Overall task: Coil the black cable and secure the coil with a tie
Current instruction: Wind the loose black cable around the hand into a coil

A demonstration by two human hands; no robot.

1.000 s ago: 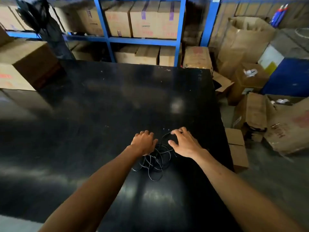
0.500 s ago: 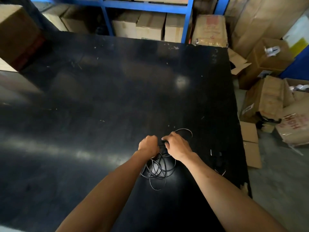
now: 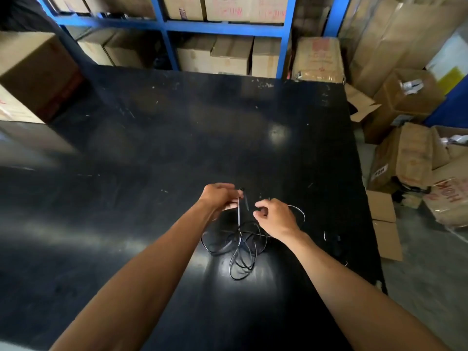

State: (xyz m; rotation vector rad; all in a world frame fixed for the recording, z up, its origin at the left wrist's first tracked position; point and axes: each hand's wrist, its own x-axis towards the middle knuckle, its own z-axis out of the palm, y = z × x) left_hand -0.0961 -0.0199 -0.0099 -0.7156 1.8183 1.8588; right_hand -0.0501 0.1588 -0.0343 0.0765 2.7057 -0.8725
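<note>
A thin black cable [image 3: 240,252] lies in a loose tangle of loops on the black table [image 3: 152,153], just below my hands. My left hand [image 3: 220,197] pinches a strand of the cable and holds it up, so that it hangs straight down into the tangle. My right hand [image 3: 274,217] is close beside it, fingers curled, pinching another part of the cable; a loop arcs out to its right. I cannot make out a tie for certain; small dark pieces [image 3: 331,238] lie on the table right of my right forearm.
The table's right edge [image 3: 364,198] drops to a floor crowded with cardboard boxes [image 3: 405,158]. A large box [image 3: 33,72] sits on the table's far left. Blue shelving [image 3: 222,26] with more boxes stands behind the table.
My hands have risen slightly off the tangle and moved apart. The left hand now lifts a strand upward. The view has tilted up a little.
</note>
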